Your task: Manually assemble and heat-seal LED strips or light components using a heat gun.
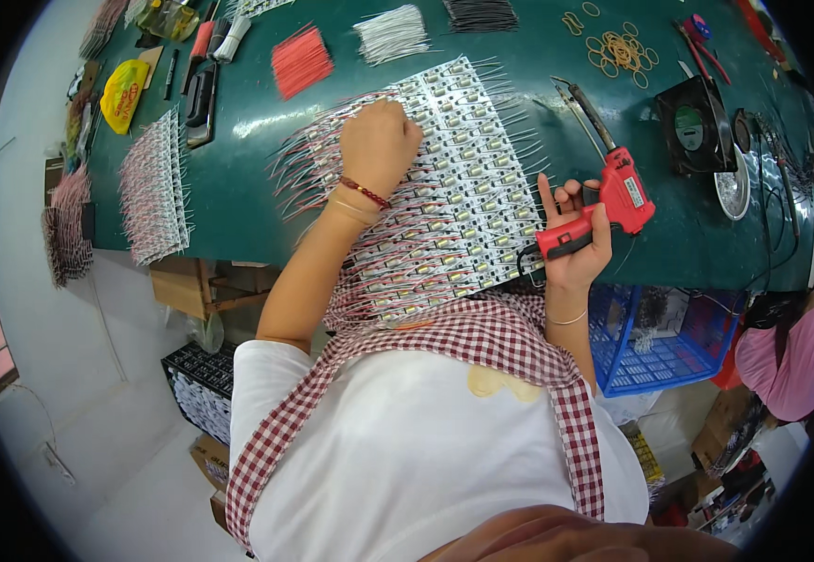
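A large panel of small white circuit boards (468, 169) lies on the green table in front of me, with rows of red and white wires along its left part and more wire ends sticking out at its right edge. My left hand (379, 140) rests over the panel's upper left part, its fingers curled into a fist. What they hold, if anything, is hidden. At the panel's right edge, my right hand (575, 239) lies palm up and grips a red soldering gun (620, 195) by its handle. The gun's metal tip points up and away, apart from the panel.
Bundles of red wires (301, 60), white wires (392, 36) and black wires (480, 14) lie beyond the panel. Rubber bands (622, 51), a black fan (695, 126) and a metal dish (733, 187) are to the right. Another wired panel (154, 187) lies left. A blue crate (660, 342) stands below the table.
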Demonstrator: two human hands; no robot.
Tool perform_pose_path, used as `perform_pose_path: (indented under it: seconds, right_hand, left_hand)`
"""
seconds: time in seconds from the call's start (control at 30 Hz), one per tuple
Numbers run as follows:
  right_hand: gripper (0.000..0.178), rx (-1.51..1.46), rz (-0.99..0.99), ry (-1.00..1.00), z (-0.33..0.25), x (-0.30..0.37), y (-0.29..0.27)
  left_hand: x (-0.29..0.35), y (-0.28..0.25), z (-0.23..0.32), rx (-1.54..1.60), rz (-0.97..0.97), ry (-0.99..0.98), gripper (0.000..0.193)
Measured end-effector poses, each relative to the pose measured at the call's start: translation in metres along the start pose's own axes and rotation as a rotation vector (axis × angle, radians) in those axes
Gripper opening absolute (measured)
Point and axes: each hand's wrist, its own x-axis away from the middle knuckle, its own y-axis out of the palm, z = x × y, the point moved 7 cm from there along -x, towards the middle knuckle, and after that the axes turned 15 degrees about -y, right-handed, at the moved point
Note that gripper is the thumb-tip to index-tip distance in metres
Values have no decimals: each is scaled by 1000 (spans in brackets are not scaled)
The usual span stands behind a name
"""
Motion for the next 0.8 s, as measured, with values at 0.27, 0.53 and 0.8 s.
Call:
perform_pose_path:
  seconds: [0.27,0.53,0.8]
  right_hand:
    - [27,-26,1,2,1,0,-1]
    - [27,-22,-3,3,0,0,0]
    - [29,39,21,5,0,1,0]
  left_hand:
    - [-11,26,58,136,-294,240,15]
    - [-3,7,38,92,-87,163,16]
    - [24,-21,2,-207,-25,23,14]
